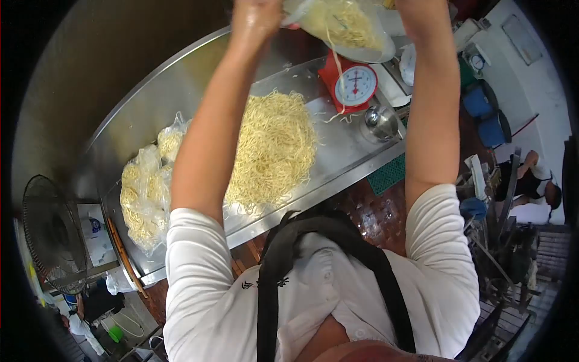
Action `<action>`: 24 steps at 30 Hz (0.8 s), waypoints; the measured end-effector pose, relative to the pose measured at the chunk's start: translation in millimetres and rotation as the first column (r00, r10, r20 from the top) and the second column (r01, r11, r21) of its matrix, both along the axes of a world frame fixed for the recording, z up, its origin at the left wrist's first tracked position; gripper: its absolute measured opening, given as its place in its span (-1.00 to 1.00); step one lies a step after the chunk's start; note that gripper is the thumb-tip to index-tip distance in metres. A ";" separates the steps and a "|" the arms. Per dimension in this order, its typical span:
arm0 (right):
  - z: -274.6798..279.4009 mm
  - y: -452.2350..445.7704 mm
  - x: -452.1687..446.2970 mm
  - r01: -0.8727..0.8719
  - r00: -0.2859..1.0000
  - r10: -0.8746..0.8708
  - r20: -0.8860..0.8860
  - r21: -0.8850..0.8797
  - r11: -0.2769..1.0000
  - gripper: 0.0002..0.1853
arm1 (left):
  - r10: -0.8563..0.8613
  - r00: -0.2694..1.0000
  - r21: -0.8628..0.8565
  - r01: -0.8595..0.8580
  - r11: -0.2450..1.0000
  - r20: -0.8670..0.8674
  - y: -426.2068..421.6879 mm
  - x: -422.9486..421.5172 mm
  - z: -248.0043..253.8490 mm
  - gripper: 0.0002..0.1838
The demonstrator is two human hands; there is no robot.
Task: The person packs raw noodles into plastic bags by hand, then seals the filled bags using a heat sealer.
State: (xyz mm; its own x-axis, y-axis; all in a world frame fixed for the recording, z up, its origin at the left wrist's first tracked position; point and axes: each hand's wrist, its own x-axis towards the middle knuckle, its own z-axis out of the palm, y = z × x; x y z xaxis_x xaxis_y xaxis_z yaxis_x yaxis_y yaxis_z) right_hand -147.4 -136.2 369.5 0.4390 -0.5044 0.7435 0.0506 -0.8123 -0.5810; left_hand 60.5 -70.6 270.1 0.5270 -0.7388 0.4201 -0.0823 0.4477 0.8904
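Observation:
My left hand point(258, 11) is at the top edge, beside the whitish edge of a clear plastic bag of noodles point(350, 25). Its fingers are mostly cut off or hidden, so I cannot tell its grip. To the right of the bag, my right hand point(420, 7) reaches the top edge with its fingers out of frame. The bag lies over the pan point(365, 55) of a red dial scale point(338, 75). A noodle strand point(338, 63) hangs down in front of the dial. A large heap of loose yellow noodles point(274, 151) lies on the metal table between my arms.
Several filled noodle bags point(145, 193) sit left of my left arm on the steel table point(335, 145). A metal bowl point(381, 123) stands near its right edge. A fan point(54, 232) is at far left. Blue tubs point(491, 114) and another person point(531, 184) appear at right.

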 end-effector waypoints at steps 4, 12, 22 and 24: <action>-148.2 -83.9 -48.5 0.378 0.894 -0.432 -0.116 -0.324 0.867 -0.58 | 0.260 0.906 0.101 -0.309 0.946 0.334 -101.2 -36.1 -89.9 -0.75; -354.0 -134.7 -72.4 0.423 0.810 -0.205 -0.549 0.305 0.853 -0.27 | 0.173 0.948 0.203 -0.231 0.952 0.267 -131.4 -106.4 -97.3 -0.71; -531.3 -118.4 -68.7 0.392 0.214 -0.271 -0.939 -0.171 0.904 -0.32 | 0.155 0.868 0.356 -0.349 0.867 0.472 -119.1 -118.4 -84.3 -0.42; -619.6 -105.5 -43.2 0.642 0.331 -0.514 -0.791 -0.211 0.737 -0.33 | 0.141 0.884 0.347 -0.315 0.883 0.445 -123.8 -111.5 -93.4 -0.41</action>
